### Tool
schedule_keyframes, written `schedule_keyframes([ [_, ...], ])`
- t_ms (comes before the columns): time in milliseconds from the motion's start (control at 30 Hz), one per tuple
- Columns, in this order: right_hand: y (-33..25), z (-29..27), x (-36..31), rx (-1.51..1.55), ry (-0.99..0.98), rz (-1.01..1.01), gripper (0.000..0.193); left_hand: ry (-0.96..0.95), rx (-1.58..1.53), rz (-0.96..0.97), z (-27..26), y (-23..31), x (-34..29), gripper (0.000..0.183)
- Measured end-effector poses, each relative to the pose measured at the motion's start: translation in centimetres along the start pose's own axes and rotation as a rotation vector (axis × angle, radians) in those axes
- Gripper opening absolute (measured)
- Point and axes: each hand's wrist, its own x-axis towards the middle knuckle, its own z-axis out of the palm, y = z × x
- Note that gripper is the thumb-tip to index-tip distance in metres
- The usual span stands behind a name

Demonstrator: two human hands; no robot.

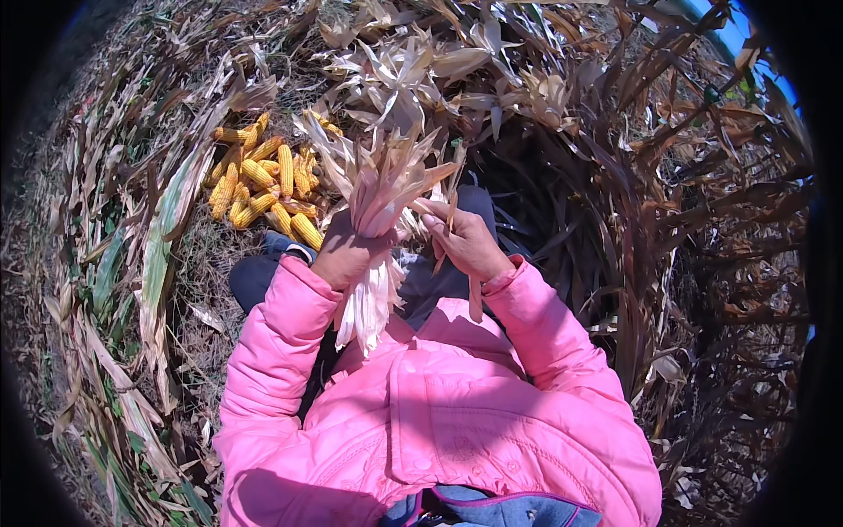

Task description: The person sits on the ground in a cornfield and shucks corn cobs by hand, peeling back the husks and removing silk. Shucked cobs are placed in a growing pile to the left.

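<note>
My left hand (345, 250) is closed around a bundle of dry corn husks (386, 180), whose pale, papery ends fan out above the fist and hang down below it. Just right of the bundle, my right hand (468, 241) pinches a narrow strip of husk (475, 299) that trails down past the wrist. The bundle and the strip are close together in front of my lap. Beyond my left hand lies a pile of bare yellow corn cobs (263, 176) on the ground.
Dry corn stalks (694, 202) stand thick on the right. More loose husks (413, 75) lie beyond my hands. Long leaves (167, 228), some still greenish, cover the ground at the left. My bent legs in dark trousers (255, 277) and a shoe (294, 248) are beneath my arms.
</note>
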Motion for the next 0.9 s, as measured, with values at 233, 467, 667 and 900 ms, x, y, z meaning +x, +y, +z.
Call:
schedule_keyframes([
  [233,-0.1,-0.1,0.0,-0.064,-0.013,0.058,0.023,-0.024,0.02,0.167,0.7,-1.1,-0.1,0.044],
  [467,-1.6,0.2,-1.3,0.134,-0.053,-0.085,0.02,-0.086,0.241,0.102,0.6,-0.1,0.1,0.043],
  [667,-0.7,-0.2,-2.5,-0.293,0.0,-0.294,0.02,0.186,0.817,0.033,0.7,0.8,0.8,0.026],
  [900,-4.9,-2.0,-4.8,-1.019,-0.118,-0.785,0.015,-0.047,1.414,0.472,0.6,1.6,1.6,0.01],
])
